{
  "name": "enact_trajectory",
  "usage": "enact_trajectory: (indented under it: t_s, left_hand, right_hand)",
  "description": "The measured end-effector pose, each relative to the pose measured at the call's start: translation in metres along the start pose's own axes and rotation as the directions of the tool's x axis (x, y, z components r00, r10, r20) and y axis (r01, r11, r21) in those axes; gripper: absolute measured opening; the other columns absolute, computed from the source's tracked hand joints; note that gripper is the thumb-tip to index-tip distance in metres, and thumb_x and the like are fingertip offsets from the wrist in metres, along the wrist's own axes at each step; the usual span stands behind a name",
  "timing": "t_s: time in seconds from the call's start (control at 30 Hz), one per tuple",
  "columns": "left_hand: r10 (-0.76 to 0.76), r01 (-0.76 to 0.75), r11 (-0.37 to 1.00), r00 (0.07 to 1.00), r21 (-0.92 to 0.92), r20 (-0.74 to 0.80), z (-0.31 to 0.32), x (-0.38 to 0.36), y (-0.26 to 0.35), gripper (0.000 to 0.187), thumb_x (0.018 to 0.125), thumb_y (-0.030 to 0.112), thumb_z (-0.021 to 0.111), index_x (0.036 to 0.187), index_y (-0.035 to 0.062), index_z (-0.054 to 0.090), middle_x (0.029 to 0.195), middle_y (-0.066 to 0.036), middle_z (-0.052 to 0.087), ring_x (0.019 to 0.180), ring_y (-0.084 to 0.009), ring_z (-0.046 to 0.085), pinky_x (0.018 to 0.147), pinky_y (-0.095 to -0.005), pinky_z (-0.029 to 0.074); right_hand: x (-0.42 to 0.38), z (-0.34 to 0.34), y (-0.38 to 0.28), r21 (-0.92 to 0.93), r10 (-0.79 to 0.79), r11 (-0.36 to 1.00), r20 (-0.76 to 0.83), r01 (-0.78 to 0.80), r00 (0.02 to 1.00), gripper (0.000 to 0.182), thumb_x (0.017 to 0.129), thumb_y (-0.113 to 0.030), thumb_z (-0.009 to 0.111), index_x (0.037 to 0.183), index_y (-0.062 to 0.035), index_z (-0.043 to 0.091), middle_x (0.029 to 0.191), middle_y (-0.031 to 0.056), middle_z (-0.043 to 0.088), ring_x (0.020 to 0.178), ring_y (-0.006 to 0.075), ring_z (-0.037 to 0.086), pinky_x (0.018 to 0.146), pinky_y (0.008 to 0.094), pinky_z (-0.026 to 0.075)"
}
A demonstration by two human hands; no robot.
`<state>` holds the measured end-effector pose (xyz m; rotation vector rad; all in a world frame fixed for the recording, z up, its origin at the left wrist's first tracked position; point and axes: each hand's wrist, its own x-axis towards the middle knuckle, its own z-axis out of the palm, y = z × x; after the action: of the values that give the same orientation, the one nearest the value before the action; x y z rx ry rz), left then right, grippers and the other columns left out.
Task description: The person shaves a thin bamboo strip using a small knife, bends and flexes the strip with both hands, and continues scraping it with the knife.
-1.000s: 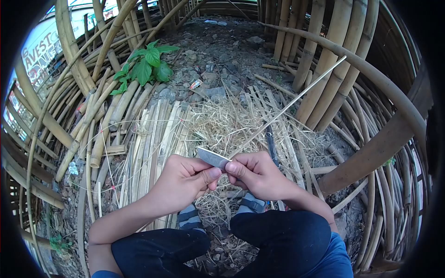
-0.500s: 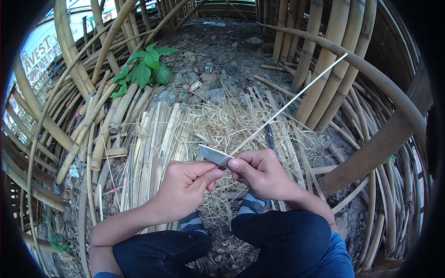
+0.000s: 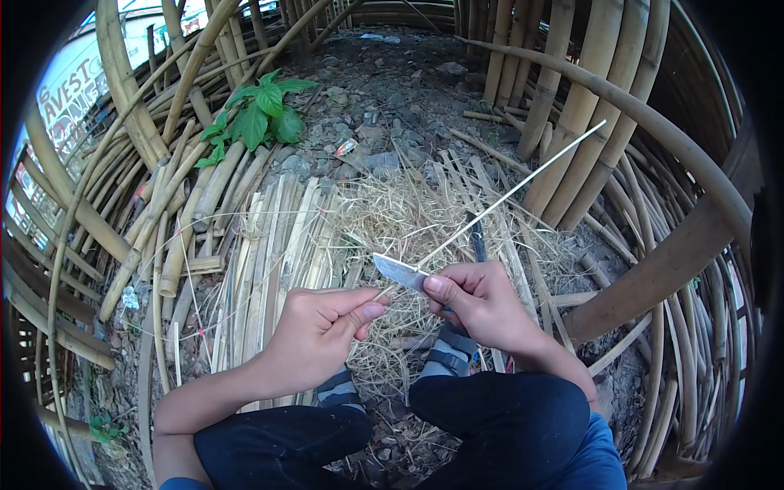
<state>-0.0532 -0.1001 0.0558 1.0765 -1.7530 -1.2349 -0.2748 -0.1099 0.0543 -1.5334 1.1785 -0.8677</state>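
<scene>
While the left hand (image 3: 317, 336) pinches the near end of a thin, pale bamboo strip (image 3: 523, 184) slanting far right, the right hand (image 3: 483, 304) grips a grey metal-bladed knife (image 3: 400, 271) across it.

Left hand (image 3: 322, 336) holds a closed pinch; right hand (image 3: 483, 304) curls into a grip, just apart; forearms (image 3: 216, 385) angle inward.

Knife (image 3: 400, 273) now off to the right of left fingers (image 3: 359, 314), a gap opened where the blade sat close against them; right fingers (image 3: 445, 288) gone the same way, now apart from left fingers; short length of pale strip (image 3: 523, 184) newly showing beside left fingers, its far end, beyond them, dipped lower
</scene>
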Motion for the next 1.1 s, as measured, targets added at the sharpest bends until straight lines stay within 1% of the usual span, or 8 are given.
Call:
enact_trajectory:
  t_s: [0.1,0.17,0.3,0.6,0.73,0.9,0.97,1.1]
  left_hand:
    - [-0.121,0.121,0.992,0.993,-0.024,-0.001,-0.008,-0.003,0.001,0.02,0.092,0.008,0.059,0.108,-0.0015,0.067,0.067,-0.002,0.059,0.059,-0.0035,0.049,0.05,-0.0195,0.04]
    - [-0.131,0.13,0.989,0.991,-0.063,-0.006,-0.022,-0.009,-0.003,0.02,0.092,0.009,0.059,0.108,-0.0014,0.067,0.066,-0.002,0.059,0.059,-0.0034,0.049,0.051,-0.0192,0.04]
    - [-0.152,0.15,0.986,0.988,-0.072,-0.029,-0.022,-0.01,-0.007,0.021,0.092,0.01,0.059,0.108,-0.0018,0.067,0.066,-0.002,0.059,0.06,-0.0035,0.049,0.052,-0.0187,0.04]
    - [0.066,-0.067,0.99,0.998,0.128,0.016,0.004,-0.001,0.0,0.018,0.09,0.005,0.059,0.104,-0.0038,0.067,0.065,-0.005,0.06,0.057,-0.0055,0.051,0.049,-0.0223,0.04]
    - [0.236,-0.21,0.954,0.966,0.216,-0.103,0.007,-0.002,-0.003,0.017,0.088,0.002,0.06,0.102,-0.0043,0.067,0.064,-0.007,0.059,0.054,-0.0078,0.051,0.048,-0.0233,0.04]
    - [0.35,-0.297,0.883,0.932,0.363,-0.089,0.007,-0.002,-0.005,0.017,0.086,-0.001,0.062,0.101,-0.0015,0.068,0.062,-0.01,0.056,0.051,-0.0118,0.051,0.045,-0.0276,0.037]
    - [0.378,-0.319,0.863,0.922,0.391,-0.082,0.009,0.0,-0.008,0.016,0.085,-0.001,0.062,0.101,-0.0018,0.067,0.061,-0.01,0.054,0.05,-0.0124,0.049,0.045,-0.0283,0.036]
    - [0.456,-0.369,0.825,0.882,0.429,-0.117,0.012,0.001,-0.007,0.016,0.085,-0.001,0.061,0.1,-0.0017,0.067,0.059,-0.01,0.052,0.048,-0.0138,0.047,0.044,-0.0293,0.036]
  right_hand:
    - [0.002,-0.008,0.007,0.072,-0.04,0.997,-0.037,0.042,0.999,0.035,0.096,-0.026,0.056,0.076,0.0017,0.063,0.06,-0.0001,0.055,0.05,0.0036,0.044,0.044,0.0223,0.034]
    - [0.005,-0.038,0.015,0.207,0.007,0.976,-0.348,0.07,0.937,0.037,0.097,-0.027,0.053,0.074,0.0005,0.06,0.057,-0.0015,0.051,0.047,0.0035,0.04,0.042,0.0207,0.03]
    - [-0.002,-0.04,0.016,0.292,-0.016,0.949,-0.343,0.123,0.939,0.038,0.099,-0.03,0.049,0.073,-0.0019,0.055,0.052,-0.0018,0.042,0.043,0.0031,0.032,0.04,0.0201,0.024]
    - [0.007,0.009,0.002,0.05,-0.027,0.999,0.24,0.015,0.97,0.037,0.098,-0.027,0.052,0.074,-0.0005,0.061,0.058,-0.0024,0.052,0.053,0.004,0.043,0.048,0.023,0.034]
    - [0.007,-0.004,0.003,0.108,-0.018,0.994,0.044,0.013,0.999,0.037,0.098,-0.027,0.052,0.075,0.0002,0.062,0.06,-0.0015,0.054,0.055,0.0043,0.045,0.051,0.0229,0.038]
    - [0.002,-0.004,-0.005,-0.02,-0.024,0.999,0.07,0.025,0.997,0.037,0.098,-0.027,0.052,0.073,-0.0007,0.062,0.058,-0.0014,0.053,0.052,0.0035,0.044,0.048,0.023,0.036]
    - [0.004,0.004,0.003,0.058,0.001,0.998,0.216,-0.014,0.976,0.037,0.098,-0.027,0.052,0.072,-0.0012,0.061,0.057,-0.002,0.052,0.048,0.0035,0.042,0.044,0.0234,0.034]
    - [0.005,0.008,0.002,0.144,-0.016,0.99,0.172,-0.009,0.985,0.035,0.097,-0.025,0.054,0.072,-0.0008,0.062,0.054,-0.0029,0.051,0.046,0.0036,0.041,0.042,0.0238,0.033]
